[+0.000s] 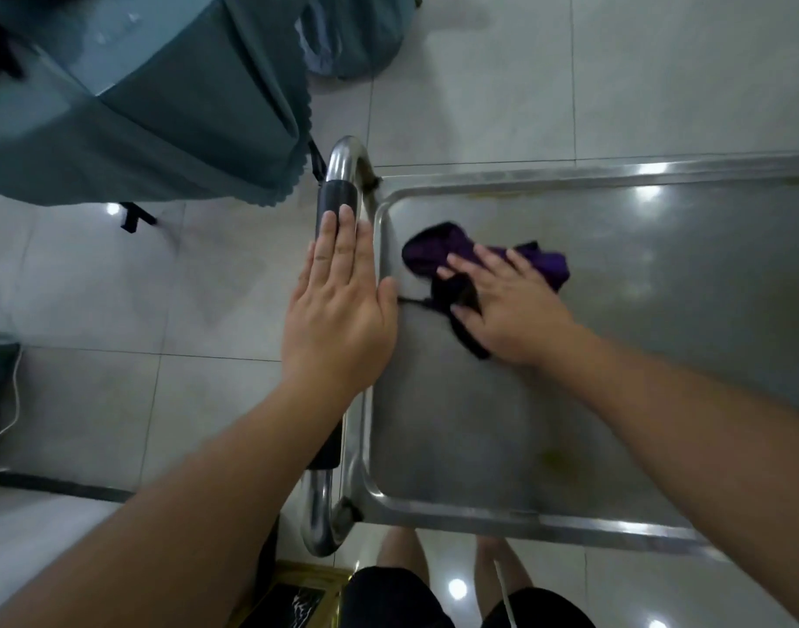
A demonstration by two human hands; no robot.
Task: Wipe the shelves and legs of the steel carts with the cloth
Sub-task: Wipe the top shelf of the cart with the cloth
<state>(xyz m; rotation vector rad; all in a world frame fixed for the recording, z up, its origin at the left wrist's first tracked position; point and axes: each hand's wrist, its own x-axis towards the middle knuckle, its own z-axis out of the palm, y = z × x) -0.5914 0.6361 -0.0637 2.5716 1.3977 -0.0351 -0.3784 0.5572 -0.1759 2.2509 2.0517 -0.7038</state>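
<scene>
Though blurred, cloth (488, 260) seemingly under right hand (506, 315)

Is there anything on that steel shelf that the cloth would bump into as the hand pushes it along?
Nothing visible. The right hand presses the purple cloth flat near the shelf's left edge, and the steel beyond it lies bare to its raised rim. The left hand rests on the cart handle, outside the shelf.
</scene>
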